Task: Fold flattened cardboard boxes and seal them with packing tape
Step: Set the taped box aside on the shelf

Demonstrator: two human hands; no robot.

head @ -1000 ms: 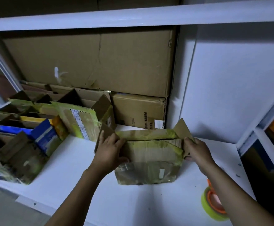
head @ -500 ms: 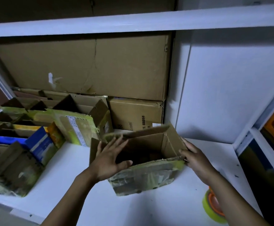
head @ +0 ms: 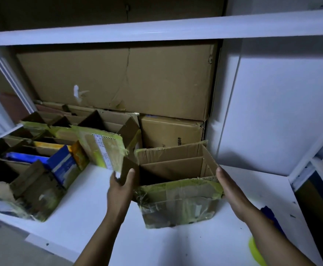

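Two grips: left hand (head: pixel 120 189) pinches box (head: pixel 178 200) flap, right hand (head: pixel 231 191) spread; tape (head: pixel 255 252) cropped

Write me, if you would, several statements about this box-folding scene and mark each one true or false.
1. The cardboard box stands on the shelf with its top open. True.
2. The left hand lies flat on the shelf. False: it grips the box's left flap between thumb and fingers.
3. The right hand lies with straight fingers along the box's right side. True.
4. The tape roll sits inside the box. False: it lies on the shelf at the lower right, outside the box, and is partly hidden by the right arm.
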